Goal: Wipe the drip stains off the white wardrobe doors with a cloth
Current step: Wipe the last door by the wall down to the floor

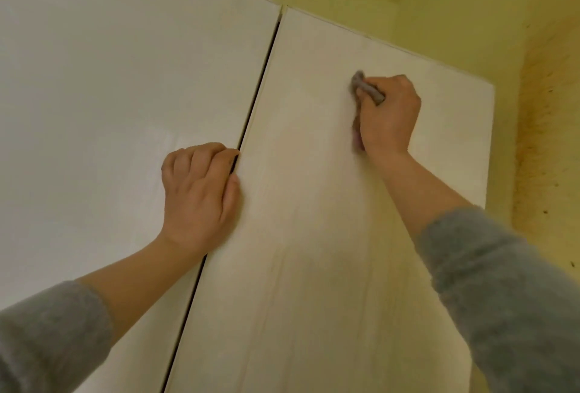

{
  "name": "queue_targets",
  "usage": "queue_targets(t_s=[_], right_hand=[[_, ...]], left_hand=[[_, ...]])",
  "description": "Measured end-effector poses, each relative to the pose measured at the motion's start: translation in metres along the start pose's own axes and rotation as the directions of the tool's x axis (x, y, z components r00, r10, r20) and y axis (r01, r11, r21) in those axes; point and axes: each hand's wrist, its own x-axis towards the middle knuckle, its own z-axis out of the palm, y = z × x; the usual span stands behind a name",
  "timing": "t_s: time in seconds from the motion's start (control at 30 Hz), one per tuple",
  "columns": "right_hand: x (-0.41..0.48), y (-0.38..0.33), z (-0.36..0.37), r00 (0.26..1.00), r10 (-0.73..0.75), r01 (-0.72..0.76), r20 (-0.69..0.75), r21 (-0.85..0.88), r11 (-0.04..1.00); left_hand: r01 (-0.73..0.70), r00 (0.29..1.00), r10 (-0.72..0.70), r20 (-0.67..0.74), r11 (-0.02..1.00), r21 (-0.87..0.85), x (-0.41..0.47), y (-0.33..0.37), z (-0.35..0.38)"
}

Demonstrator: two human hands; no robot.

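Two white wardrobe doors fill the view: the left door (pixel 110 94) and the right door (pixel 314 220), which stands slightly ajar with a dark gap between them. My right hand (pixel 387 116) grips a small grey cloth (pixel 365 88) and presses it against the upper part of the right door. My left hand (pixel 201 194) has its fingers curled round the right door's inner edge at the gap. Faint vertical drip streaks (pixel 279 282) run down the lower part of the right door.
A yellow-green wall (pixel 439 0) rises behind and above the wardrobe. To the right, a side wall (pixel 549 141) carries dark specks and brownish stains. Both forearms wear grey sleeves pushed up.
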Motion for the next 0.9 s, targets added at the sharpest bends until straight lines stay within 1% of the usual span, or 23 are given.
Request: queue_targets(t_s=[0.1, 0.13, 0.23, 0.3, 0.4, 0.47, 0.57, 0.63, 0.67, 0.7, 0.77, 0.8, 0.83, 0.9], right_hand=[[0.057, -0.005, 0.035, 0.998, 0.044, -0.045, -0.055, -0.008, 0.999], [0.067, -0.011, 0.045, 0.998, 0.028, -0.029, -0.05, -0.01, 1.0], [0.058, -0.037, 0.069, 0.99, -0.135, 0.134, 0.04, 0.023, 0.991], [0.012, -0.046, 0.071, 0.961, -0.244, 0.235, 0.129, 0.079, 0.969], [-0.078, -0.039, 0.051, 0.927, -0.339, 0.319, 0.161, 0.137, 0.938], [-0.134, -0.034, 0.031, 0.899, -0.378, 0.347, 0.22, 0.167, 0.923], [-0.194, -0.033, 0.001, 0.842, -0.404, 0.313, 0.358, 0.285, 0.906], [-0.207, -0.024, -0.017, 0.836, -0.379, 0.285, 0.396, 0.277, 0.918], [-0.203, -0.016, -0.027, 0.856, -0.339, 0.264, 0.39, 0.233, 0.936], [-0.193, -0.007, -0.039, 0.893, -0.27, 0.219, 0.361, 0.177, 0.96], [-0.158, 0.014, -0.058, 0.97, -0.134, 0.13, 0.201, 0.032, 0.991], [-0.134, 0.026, -0.065, 0.99, -0.086, 0.092, 0.112, -0.058, 0.994], [-0.109, 0.037, -0.07, 0.998, -0.049, 0.055, 0.047, -0.136, 0.989], [-0.061, 0.057, -0.071, 1.0, 0.017, -0.016, 0.003, -0.215, 0.976]], left_hand=[[-0.057, 0.997, 0.059, 0.047, 0.997, -0.045, 0.002, -0.011, -0.009], [-0.076, 0.995, 0.079, 0.055, 0.995, -0.064, 0.003, -0.017, -0.011], [-0.085, 0.994, 0.093, 0.057, 0.988, -0.127, 0.004, -0.035, -0.016], [-0.073, 0.994, 0.084, 0.065, 0.985, -0.159, 0.005, -0.042, -0.02], [-0.034, 0.995, 0.051, 0.085, 0.982, -0.185, 0.005, -0.046, -0.026], [-0.027, 0.991, 0.052, 0.121, 0.98, -0.196, 0.0, -0.047, -0.029], [-0.071, 0.98, 0.102, 0.173, 0.982, -0.175, -0.008, -0.043, -0.037], [-0.136, 0.963, 0.168, 0.21, 0.978, -0.16, -0.013, -0.035, -0.041], [-0.168, 0.953, 0.2, 0.227, 0.974, -0.153, -0.015, -0.031, -0.041], [-0.187, 0.945, 0.218, 0.243, 0.972, -0.143, -0.016, -0.026, -0.04], [-0.168, 0.944, 0.192, 0.269, 0.98, -0.11, -0.021, -0.018, -0.035], [-0.147, 0.949, 0.167, 0.266, 0.985, -0.094, -0.023, -0.014, -0.031], [-0.129, 0.955, 0.146, 0.26, 0.988, -0.082, -0.026, -0.011, -0.027], [-0.098, 0.961, 0.108, 0.253, 0.994, -0.053, -0.033, -0.006, -0.017]])
